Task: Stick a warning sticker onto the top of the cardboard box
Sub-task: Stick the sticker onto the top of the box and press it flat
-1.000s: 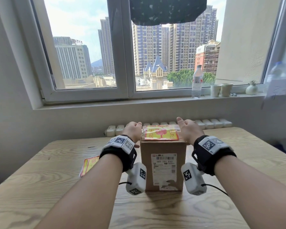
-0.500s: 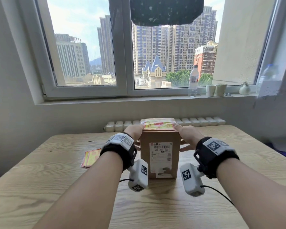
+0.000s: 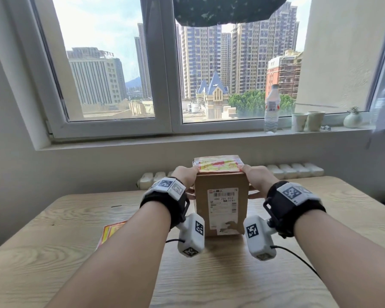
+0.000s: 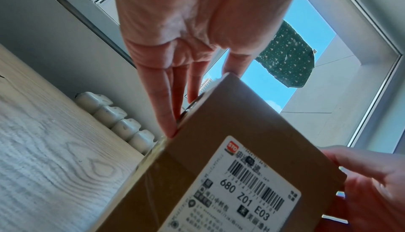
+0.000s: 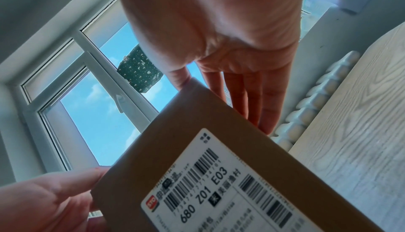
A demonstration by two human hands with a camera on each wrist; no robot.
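A brown cardboard box (image 3: pixel 201 210) with a white shipping label stands upright on the wooden table (image 3: pixel 53 241). A yellow and red warning sticker (image 3: pixel 217 163) lies flat on its top. My left hand (image 3: pixel 186 177) lies against the box's left side with straight fingers (image 4: pixel 166 107), its thumb at the near left top corner. My right hand (image 3: pixel 257 177) mirrors it on the right side, fingers (image 5: pixel 254 100) straight along the box (image 5: pixel 175 140) and thumb at the near right top corner. Neither hand curls around anything.
A sheet of more yellow and red stickers (image 3: pixel 111 232) lies on the table to the left, partly under my left forearm. A white radiator (image 3: pixel 298 170) runs behind the table. On the windowsill stand a water bottle (image 3: pixel 271 107), two cups (image 3: pixel 307 121) and a small vase (image 3: pixel 352 118).
My view has lifted, so the box sits farther off. Both hands have come back from beside the sticker to the near top corners, fingers spread down the sides.
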